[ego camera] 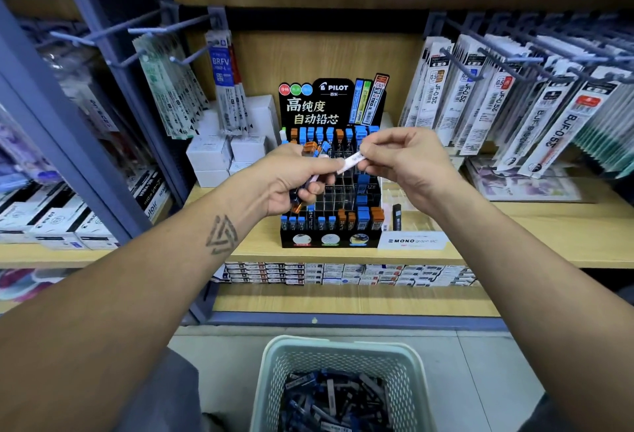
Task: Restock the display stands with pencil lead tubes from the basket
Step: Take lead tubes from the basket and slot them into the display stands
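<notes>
Your left hand (pixel 291 177) grips a bunch of lead tubes (pixel 314 150); your right hand (pixel 404 160) pinches 1 white tube (pixel 351 160) by its end. It looks light, stiff and slick: hold mid-body.

Wooden shelves (pixel 549 222), blue frame (pixel 68 136), grey floor (pixel 480 363)

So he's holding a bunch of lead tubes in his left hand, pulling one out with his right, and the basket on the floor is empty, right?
Not quite: the basket is not empty. The head view shows a pile of blue and black lead tubes in it. The rest holds: the left hand grips a bunch of tubes, and the right hand pinches a white tube in front of the display stand.
</notes>
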Available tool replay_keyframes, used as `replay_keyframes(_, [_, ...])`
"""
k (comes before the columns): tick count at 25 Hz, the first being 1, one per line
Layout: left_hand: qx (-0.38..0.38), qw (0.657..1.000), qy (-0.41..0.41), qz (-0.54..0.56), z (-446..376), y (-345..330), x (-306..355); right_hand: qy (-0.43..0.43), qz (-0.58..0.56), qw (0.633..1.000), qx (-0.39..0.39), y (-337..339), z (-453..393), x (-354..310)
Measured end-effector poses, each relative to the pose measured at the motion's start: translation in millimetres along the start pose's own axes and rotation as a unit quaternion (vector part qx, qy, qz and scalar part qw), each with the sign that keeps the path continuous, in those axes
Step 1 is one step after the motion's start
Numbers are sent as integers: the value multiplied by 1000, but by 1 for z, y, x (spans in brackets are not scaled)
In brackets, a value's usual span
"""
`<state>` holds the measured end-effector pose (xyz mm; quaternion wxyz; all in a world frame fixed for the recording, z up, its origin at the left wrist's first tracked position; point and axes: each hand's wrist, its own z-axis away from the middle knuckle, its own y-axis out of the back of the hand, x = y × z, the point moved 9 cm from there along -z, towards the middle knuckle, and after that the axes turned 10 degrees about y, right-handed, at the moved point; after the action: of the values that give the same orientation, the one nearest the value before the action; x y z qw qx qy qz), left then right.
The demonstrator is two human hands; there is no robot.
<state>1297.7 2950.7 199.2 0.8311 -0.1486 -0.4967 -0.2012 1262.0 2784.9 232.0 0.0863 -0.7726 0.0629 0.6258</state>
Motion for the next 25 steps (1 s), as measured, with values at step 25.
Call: replay_keyframes(25, [-19,997,-68,-7,-18,-81,9,-26,-45,998,30,83,13,-8])
